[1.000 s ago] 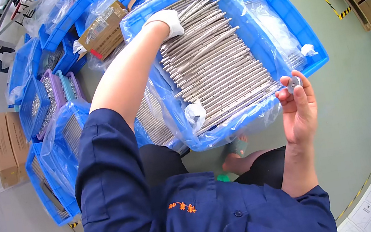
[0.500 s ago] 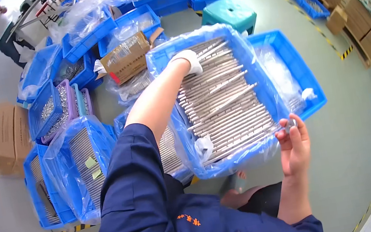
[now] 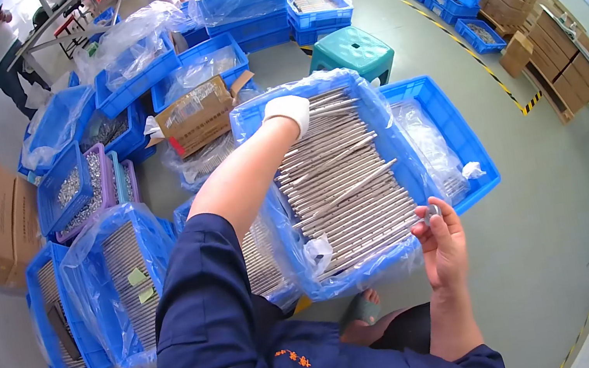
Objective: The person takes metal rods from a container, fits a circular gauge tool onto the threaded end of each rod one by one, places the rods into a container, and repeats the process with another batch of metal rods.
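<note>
Long metal rods with small holes (image 3: 347,190) lie in rows in a blue bin lined with clear plastic (image 3: 281,241). My left hand (image 3: 288,112), in a white glove, is over the rods' ends at the bin's upper left; its fingers are hidden, so any grip cannot be made out. Beside the bin's lower right edge, my bare right hand (image 3: 442,241) is raised palm up, pinching a small round grey metal piece (image 3: 432,213) between thumb and fingers. Crumpled white material (image 3: 317,251) sits at the bin's lower left corner.
A second blue bin (image 3: 473,144) adjoins on the right. Behind are a green stool (image 3: 353,54) and an open cardboard box (image 3: 197,116). More rod bins (image 3: 86,299) stand left. A person (image 3: 4,58) stands far left; cartons (image 3: 568,57) are far right.
The view has tilted up, so the bins appear lower and more of the room shows. My left hand stays at the rods' upper left, and my right hand still pinches the metal piece.
</note>
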Tool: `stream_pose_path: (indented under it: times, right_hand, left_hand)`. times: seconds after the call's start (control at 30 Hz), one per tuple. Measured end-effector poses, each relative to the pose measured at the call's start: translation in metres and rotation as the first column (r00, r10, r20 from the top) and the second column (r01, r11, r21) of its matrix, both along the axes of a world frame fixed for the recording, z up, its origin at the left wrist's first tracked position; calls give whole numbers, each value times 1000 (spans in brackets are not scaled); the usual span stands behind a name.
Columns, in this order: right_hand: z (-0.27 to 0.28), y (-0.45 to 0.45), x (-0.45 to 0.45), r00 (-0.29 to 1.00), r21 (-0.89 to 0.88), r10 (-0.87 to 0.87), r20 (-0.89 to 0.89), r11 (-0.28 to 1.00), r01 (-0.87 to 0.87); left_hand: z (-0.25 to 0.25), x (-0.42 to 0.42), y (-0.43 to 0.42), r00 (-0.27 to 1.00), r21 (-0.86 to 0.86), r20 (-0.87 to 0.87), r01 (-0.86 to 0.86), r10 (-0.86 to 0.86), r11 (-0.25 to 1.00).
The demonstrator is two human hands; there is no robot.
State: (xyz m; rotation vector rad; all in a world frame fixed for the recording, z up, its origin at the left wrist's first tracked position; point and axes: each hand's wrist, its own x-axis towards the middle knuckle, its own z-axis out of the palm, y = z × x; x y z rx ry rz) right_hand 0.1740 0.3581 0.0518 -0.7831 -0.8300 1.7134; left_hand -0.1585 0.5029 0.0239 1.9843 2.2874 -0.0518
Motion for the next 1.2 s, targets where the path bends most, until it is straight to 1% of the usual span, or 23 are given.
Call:
stream_pose_path:
  times: [0.03,0.13,0.23,0.27,0.37,0.47,0.57,0.6,0.63,0.7,0.73,0.77,0.83,0.87,0.97,1.0,1.03,1.07,1.1,1.17,1.2]
  right_hand:
    - [-1,0,-1,1000,3,10,0,1000,-10]
    - [0,-1,-2,1000,15,19,5,1000,-19]
    - [2,-4,-4,999,14,36,-4,999,-36]
    - [3,-5,-5,999,15,47,-10,999,-47]
    - [8,-5,-8,981,-96,91,-172,989,-109]
    - [2,0,-14,979,-178,110,-171,974,-141]
    - [-8,3,-25,964,-212,220,-147,945,-248]
    - [-7,1,-30,956,-108,281,-87,951,-290]
    - [-1,-2,-36,939,-33,323,-120,944,-329]
    - [12,-11,-47,894,125,411,-179,911,-393]
    - [15,-17,-53,873,173,464,-150,882,-439]
    - [20,-27,-61,840,227,495,-222,864,-449]
    - [14,-44,-73,756,242,568,-326,823,-514]
    - [5,-49,-80,654,223,613,-443,782,-582]
    - [19,-70,-103,722,-6,504,-474,818,-576]
    - [22,-74,-108,756,-55,448,-476,843,-535]
    - [23,-78,-113,788,-103,391,-476,865,-491]
    - [26,-84,-117,815,-153,331,-475,881,-447]
    - [30,-93,-121,856,-152,315,-409,902,-404]
    - [43,-113,-127,923,-135,285,-257,936,-326]
    - [56,-133,-126,942,-52,318,-105,945,-324]
  left_hand:
    - [2,0,0,999,3,-34,11,-11,1000]
    - [4,-4,-8,999,53,-23,-33,34,998]
    - [3,-8,-16,989,86,122,-93,83,992]
    - [-6,-12,-12,979,113,180,-115,94,987]
    - [19,-1,-27,880,68,457,-180,130,981]
    - [42,9,-50,850,151,527,-62,-27,987]
    - [78,38,-105,734,115,676,-20,-64,993]
    - [86,46,-124,722,64,686,55,-84,996]
    - [94,54,-143,710,15,697,127,-102,992]
    - [119,77,-186,634,-282,767,193,100,940]
    - [121,87,-205,597,-324,795,270,106,907]
    - [120,96,-224,557,-361,822,346,120,866]
    - [104,102,-261,318,-397,907,422,277,815]
    - [102,102,-276,218,-444,896,424,387,789]
    - [105,91,-320,-112,-405,887,277,448,871]
    - [110,93,-338,-327,-313,878,162,350,936]
    - [115,90,-351,-448,-288,840,109,306,951]
    - [115,98,-367,-629,-283,756,-64,182,957]
    - [112,109,-387,-763,-306,647,-233,22,923]
    - [87,123,-403,-820,-312,525,-436,-230,844]
    - [72,123,-406,-816,-327,457,-526,-356,785]
